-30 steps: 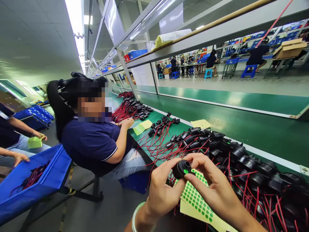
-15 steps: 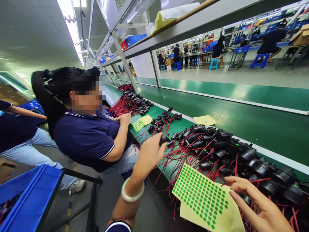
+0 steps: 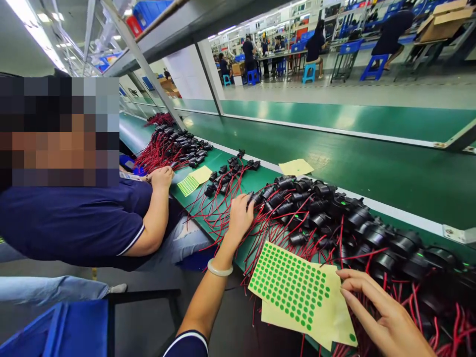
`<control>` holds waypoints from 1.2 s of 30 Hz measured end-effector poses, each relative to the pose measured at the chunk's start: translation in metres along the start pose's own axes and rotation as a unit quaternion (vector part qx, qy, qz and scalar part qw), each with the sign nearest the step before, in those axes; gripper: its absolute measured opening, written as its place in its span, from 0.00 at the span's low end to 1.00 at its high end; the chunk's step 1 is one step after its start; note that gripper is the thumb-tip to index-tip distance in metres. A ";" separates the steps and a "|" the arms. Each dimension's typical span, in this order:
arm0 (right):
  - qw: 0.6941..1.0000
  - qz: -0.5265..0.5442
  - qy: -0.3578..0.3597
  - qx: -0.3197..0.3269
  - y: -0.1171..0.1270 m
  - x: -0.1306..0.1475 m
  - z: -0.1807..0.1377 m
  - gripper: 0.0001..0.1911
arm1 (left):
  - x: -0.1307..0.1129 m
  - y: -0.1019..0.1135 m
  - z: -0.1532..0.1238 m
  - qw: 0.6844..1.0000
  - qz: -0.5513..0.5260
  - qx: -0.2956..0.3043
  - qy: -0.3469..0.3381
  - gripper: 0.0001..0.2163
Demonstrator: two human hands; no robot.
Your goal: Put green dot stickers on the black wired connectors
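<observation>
A yellow backing sheet covered with rows of small round green stickers (image 3: 293,285) is laid flat at the near edge of the green bench, over a second plain yellow sheet; its right margin is touched by the fingertips of the right hand (image 3: 379,312). A black cylindrical connector with red wire leads (image 3: 256,198) is lain at the near end of a heap of identical parts and is covered by the fingers of the left hand (image 3: 240,218).

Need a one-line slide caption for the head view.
Left hand reaches among black red-wired parts on the green bench; right hand rests on the green-dot sticker sheet.
</observation>
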State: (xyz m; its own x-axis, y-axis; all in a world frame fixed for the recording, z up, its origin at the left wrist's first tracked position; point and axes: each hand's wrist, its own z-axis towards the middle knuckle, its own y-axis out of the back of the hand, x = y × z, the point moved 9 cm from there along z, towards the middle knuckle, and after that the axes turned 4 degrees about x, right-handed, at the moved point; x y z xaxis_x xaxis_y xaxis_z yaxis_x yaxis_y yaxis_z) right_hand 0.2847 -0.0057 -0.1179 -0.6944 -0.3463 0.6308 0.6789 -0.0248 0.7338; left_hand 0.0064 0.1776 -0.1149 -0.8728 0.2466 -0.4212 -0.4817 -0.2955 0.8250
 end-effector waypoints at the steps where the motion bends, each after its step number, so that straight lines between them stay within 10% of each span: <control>1: 1.000 0.001 -0.005 0.002 -0.001 -0.003 -0.003 0.10 | -0.001 0.010 -0.007 1.000 -0.003 -0.010 0.001 0.10; 7: 0.999 0.023 -0.031 -0.010 0.006 -0.004 -0.017 0.07 | -0.049 0.072 -0.070 0.988 -0.089 -0.104 -0.070 0.09; 14: 0.997 -0.066 -0.029 0.014 0.004 0.010 -0.039 0.06 | -0.149 -0.024 -0.151 0.905 -0.142 0.265 -0.302 0.25; 19: 0.993 -0.111 -0.024 0.036 -0.018 0.004 -0.062 0.09 | -0.154 -0.072 -0.180 0.881 -0.070 0.376 -0.279 0.34; 36: 0.989 -0.142 -0.026 0.024 -0.039 -0.007 -0.085 0.08 | -0.150 -0.075 -0.183 0.886 -0.065 0.368 -0.273 0.35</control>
State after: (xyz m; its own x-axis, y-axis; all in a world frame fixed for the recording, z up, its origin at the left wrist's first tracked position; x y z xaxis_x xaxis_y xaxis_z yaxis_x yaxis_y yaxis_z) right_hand 0.2834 -0.0817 -0.1726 -0.8674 -0.2838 0.4088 0.4437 -0.0691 0.8935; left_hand 0.1594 -0.0060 -0.1825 -0.5486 0.7035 -0.4518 -0.2179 0.4014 0.8896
